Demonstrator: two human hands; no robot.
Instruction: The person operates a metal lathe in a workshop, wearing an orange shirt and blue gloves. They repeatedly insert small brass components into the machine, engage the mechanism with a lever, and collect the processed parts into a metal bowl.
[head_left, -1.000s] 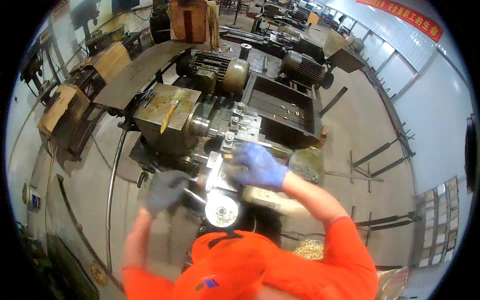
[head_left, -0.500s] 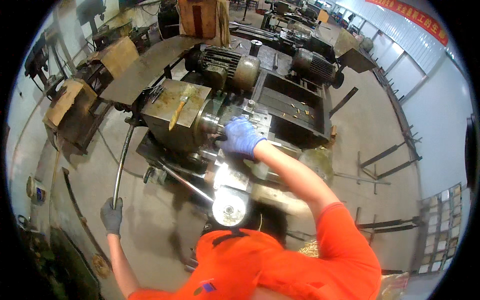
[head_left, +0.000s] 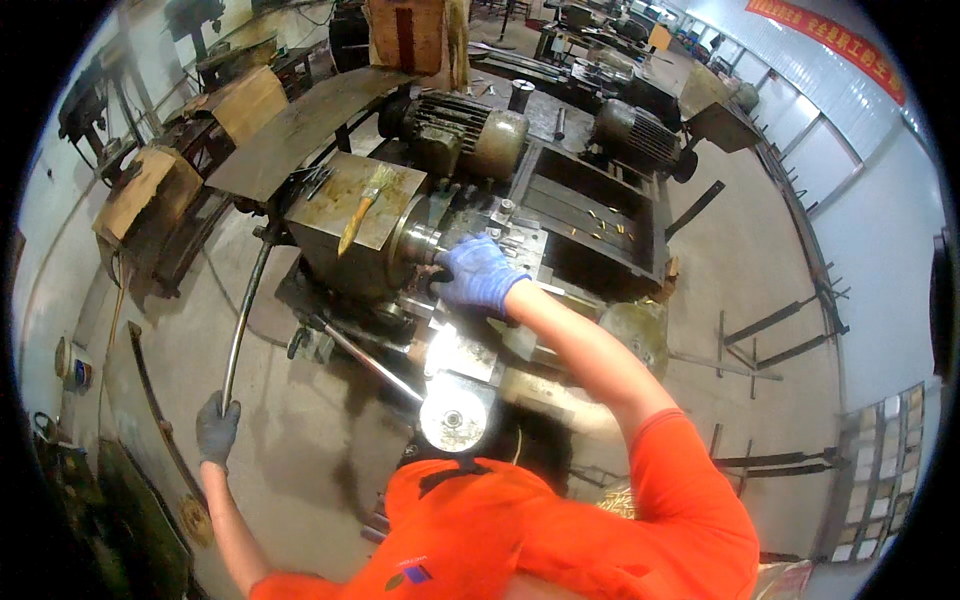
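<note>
My left hand (head_left: pixel 217 428), in a grey glove, is wrapped round the lower end of a long metal lever (head_left: pixel 246 318), which slants up to the left side of a lathe's headstock (head_left: pixel 345 255). At the lathe's middle, my right hand (head_left: pixel 477 273), in a blue glove, reaches in beside the round metal spindle nose (head_left: pixel 418 243). Its fingers are curled against the spindle's end, and whatever they pinch is hidden. Atop the headstock lies a brush (head_left: pixel 362 212) with a wooden handle and pale bristles.
Behind the headstock sits an electric motor (head_left: pixel 460 130). A metal tray (head_left: pixel 575 215) holding several small brass-coloured pieces is beyond my right hand. Closer to my body are a second lever (head_left: pixel 370 360) and a bright round disc (head_left: pixel 453 412). Metal racks (head_left: pixel 780 330) stand at right.
The left hand and the lever's lower end have shifted slightly left. My right hand stays at the spindle. The whole view has moved a little.
</note>
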